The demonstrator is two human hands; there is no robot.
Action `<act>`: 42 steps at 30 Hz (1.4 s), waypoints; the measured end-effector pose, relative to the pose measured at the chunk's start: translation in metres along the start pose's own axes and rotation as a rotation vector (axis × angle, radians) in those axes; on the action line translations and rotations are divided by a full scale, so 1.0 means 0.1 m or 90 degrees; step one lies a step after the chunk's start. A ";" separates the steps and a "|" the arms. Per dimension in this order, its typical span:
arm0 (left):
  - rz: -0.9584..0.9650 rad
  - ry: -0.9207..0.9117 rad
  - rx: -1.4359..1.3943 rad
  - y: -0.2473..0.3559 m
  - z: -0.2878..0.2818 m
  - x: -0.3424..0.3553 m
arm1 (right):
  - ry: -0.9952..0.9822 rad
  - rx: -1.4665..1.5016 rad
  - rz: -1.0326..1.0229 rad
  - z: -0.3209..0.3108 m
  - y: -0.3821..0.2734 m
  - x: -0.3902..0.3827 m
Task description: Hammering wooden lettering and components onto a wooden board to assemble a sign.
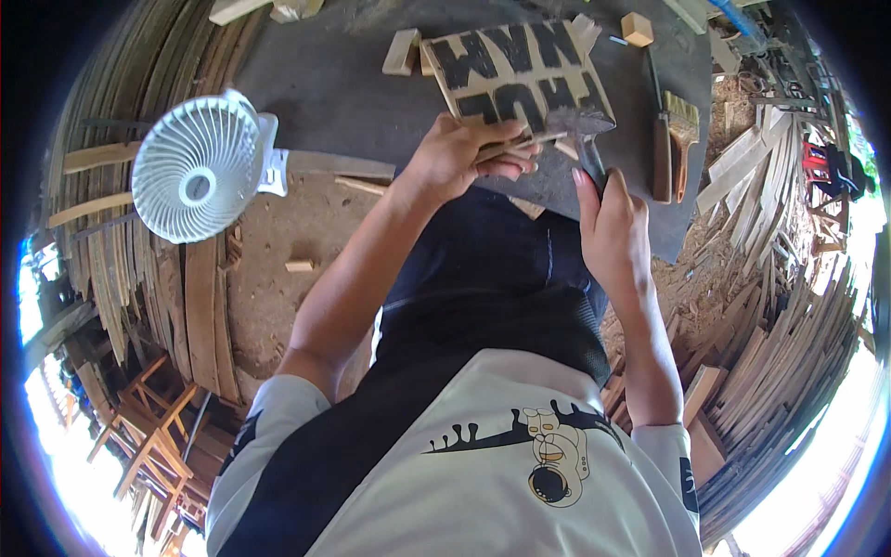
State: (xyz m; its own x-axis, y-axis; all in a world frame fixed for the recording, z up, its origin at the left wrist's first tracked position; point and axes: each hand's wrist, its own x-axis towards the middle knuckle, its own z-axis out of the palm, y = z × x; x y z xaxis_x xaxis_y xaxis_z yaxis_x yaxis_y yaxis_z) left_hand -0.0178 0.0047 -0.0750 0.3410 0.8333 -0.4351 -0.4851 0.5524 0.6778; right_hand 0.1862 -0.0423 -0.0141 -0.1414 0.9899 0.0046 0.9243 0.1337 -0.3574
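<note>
My left hand [469, 153] is closed around thin strips of wood [510, 147] at the near edge of the dark worktable [325, 93]. In my right hand [614, 223] is the dark handle of a hammer [580, 123]. Its grey head lies over the near right corner of a wooden board [497, 60] painted with large black letters. That board rests on the table just beyond both hands. My left fingers partly cover its near edge, and how the strips meet the board is hard to make out.
On the table's right side lie a wide brush [683, 139] and a long wooden-handled tool [660, 139]. Small wood blocks [402, 52] flank the board. A white fan [198, 176] stands at the left. Stacked planks [789, 399] line both sides, with shavings on the floor.
</note>
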 end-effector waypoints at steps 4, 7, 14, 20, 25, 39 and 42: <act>0.012 0.046 0.004 -0.02 0.00 -0.04 | 0.117 0.054 0.006 -0.38 -0.06 0.00; 0.000 0.034 0.009 0.00 0.02 -0.05 | 0.203 0.145 0.020 -0.53 -0.16 -0.04; 0.005 0.015 0.013 0.00 0.03 -0.01 | 0.087 0.037 -0.035 -0.08 0.09 0.08; 0.016 0.028 0.010 0.03 0.05 -0.07 | 0.166 0.078 0.017 -0.40 -0.16 -0.03; -0.006 0.032 0.025 -0.01 0.05 -0.07 | 0.054 0.038 -0.045 0.03 0.05 -0.01; 0.012 0.045 0.022 0.01 0.07 -0.07 | 0.155 0.119 0.056 -0.51 -0.12 0.01; 0.025 0.047 0.028 0.01 0.04 -0.08 | 0.144 0.071 0.070 -0.34 -0.07 -0.02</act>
State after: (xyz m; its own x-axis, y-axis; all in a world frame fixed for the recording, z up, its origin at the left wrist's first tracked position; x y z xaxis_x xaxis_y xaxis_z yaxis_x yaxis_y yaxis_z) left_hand -0.0177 -0.0014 -0.0687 0.2614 0.8545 -0.4488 -0.4604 0.5190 0.7202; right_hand 0.1918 -0.0435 0.0201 0.0522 0.9852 0.1635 0.8833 0.0308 -0.4679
